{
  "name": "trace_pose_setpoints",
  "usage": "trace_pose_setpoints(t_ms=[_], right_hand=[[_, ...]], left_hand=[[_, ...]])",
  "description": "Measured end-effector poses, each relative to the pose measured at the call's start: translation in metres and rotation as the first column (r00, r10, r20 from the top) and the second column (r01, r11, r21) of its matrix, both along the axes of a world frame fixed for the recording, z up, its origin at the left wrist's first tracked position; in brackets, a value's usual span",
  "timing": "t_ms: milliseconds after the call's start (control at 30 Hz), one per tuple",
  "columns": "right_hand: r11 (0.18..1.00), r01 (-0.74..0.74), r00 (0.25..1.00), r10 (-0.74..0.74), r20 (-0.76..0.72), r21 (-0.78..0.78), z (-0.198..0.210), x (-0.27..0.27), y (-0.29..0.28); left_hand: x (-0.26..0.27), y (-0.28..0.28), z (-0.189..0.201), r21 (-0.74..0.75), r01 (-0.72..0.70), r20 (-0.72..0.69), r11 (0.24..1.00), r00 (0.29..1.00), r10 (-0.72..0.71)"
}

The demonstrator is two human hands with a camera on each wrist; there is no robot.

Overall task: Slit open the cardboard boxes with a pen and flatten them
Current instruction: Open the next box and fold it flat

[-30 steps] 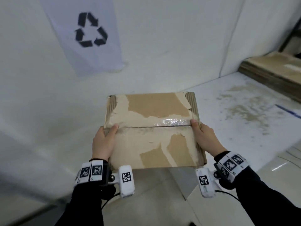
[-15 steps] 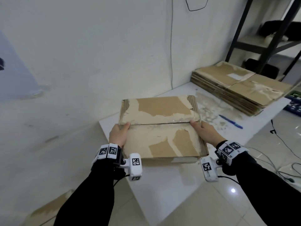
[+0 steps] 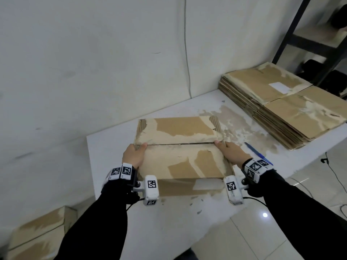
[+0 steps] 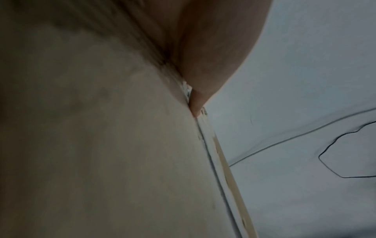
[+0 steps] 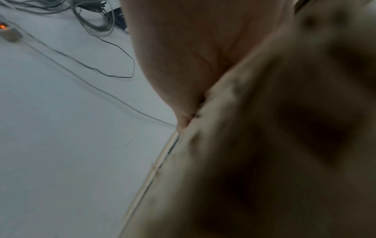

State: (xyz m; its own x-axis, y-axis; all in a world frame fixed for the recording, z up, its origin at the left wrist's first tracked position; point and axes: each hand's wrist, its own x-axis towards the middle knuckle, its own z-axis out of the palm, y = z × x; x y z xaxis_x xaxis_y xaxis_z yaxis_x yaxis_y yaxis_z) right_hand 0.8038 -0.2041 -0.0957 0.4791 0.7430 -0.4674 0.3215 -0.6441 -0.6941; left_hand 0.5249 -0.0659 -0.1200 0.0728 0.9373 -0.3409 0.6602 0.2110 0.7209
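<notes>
A closed brown cardboard box (image 3: 180,149) with torn paper patches and a taped middle seam sits on the white table (image 3: 112,145). My left hand (image 3: 134,153) grips its left side, thumb on top at the seam. My right hand (image 3: 230,150) grips the right side the same way. In the left wrist view the box wall (image 4: 101,145) fills the left, with my left hand (image 4: 205,56) against its edge. The right wrist view shows the box wall (image 5: 274,145) and my right hand (image 5: 193,56) pressed on it. A blue pen (image 3: 258,153) lies on the table just right of my right hand.
A thick stack of flattened cardboard (image 3: 281,104) lies at the table's far right. Another closed box (image 3: 37,237) stands on the floor at lower left. A dark metal shelf (image 3: 319,44) rises at right. A white wall is close behind the table; cables (image 5: 91,19) lie on the floor.
I have carried the box rightward from the wall with the recycling sign to the white table and lowered it onto the top. Both hands kept their grip on its sides.
</notes>
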Motion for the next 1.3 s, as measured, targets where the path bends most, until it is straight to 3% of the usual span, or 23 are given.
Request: trace_pose_setpoints(t_ms=[100,233,400,467,533,600,667,800,933,1033,1100,1167,1200,1233,1300], right_hand=[[0.992,0.127,0.98,-0.122,-0.154,0.025,-0.006,0.008,0.008],[0.946,0.319,0.898,-0.284,-0.336,0.054,-0.015,0.013,0.009],[0.946,0.318,0.769,-0.224,-0.6,0.055,-0.028,-0.001,-0.011],[0.951,0.29,0.807,-0.184,-0.561,0.106,-0.036,0.003,-0.012],[0.931,0.28,0.9,-0.171,-0.4,0.233,-0.048,0.02,-0.007],[0.883,0.277,0.94,-0.166,-0.298,0.38,-0.054,0.044,0.002],[0.852,0.277,0.94,-0.143,-0.311,0.444,-0.056,0.069,0.012],[0.937,0.156,0.885,0.007,-0.465,0.312,-0.061,0.108,0.024],[0.921,0.04,0.914,0.123,-0.387,0.388,-0.059,0.133,0.018],[0.862,0.173,0.909,0.047,-0.414,0.477,-0.066,0.153,0.01],[0.896,0.294,0.783,-0.027,-0.621,0.333,-0.073,0.159,0.009],[0.953,0.264,0.598,-0.041,-0.8,0.148,-0.077,0.161,0.011],[0.958,0.257,0.581,-0.046,-0.813,0.129,-0.076,0.16,0.012],[0.947,0.275,0.62,-0.044,-0.783,0.165,-0.074,0.159,0.013],[0.882,0.28,0.778,0.023,-0.628,0.378,-0.055,0.158,0.012]], left_hand=[[0.016,0.025,0.012,-0.005,0.076,-0.089,0.997,0.993,-0.076],[0.056,0.052,0.053,0.15,0.209,-0.272,0.966,0.948,-0.162],[0.127,0.013,0.086,0.214,0.398,-0.08,0.892,0.917,-0.39],[0.16,-0.024,0.077,0.099,0.547,-0.063,0.831,0.837,-0.543],[0.188,-0.054,0.057,-0.029,0.651,-0.263,0.759,0.727,-0.634],[0.205,-0.074,0.036,-0.056,0.677,-0.461,0.734,0.634,-0.62],[0.217,-0.086,0.016,-0.014,0.653,-0.585,0.758,0.609,-0.536],[0.236,-0.096,-0.002,0.144,0.534,-0.711,0.833,0.641,-0.288],[0.239,-0.098,-0.002,0.146,0.549,-0.734,0.823,0.618,-0.282],[0.236,-0.103,0.006,0.215,0.567,-0.703,0.795,0.655,-0.277],[0.242,-0.105,0.01,0.251,0.555,-0.677,0.793,0.686,-0.266],[0.25,-0.107,0.008,0.293,0.551,-0.625,0.781,0.729,-0.279],[0.253,-0.109,0.005,0.34,0.545,-0.58,0.767,0.763,-0.285],[0.255,-0.112,0.003,0.415,0.518,-0.515,0.748,0.811,-0.276],[0.253,-0.116,0.004,0.584,0.363,-0.266,0.727,0.931,-0.251]])
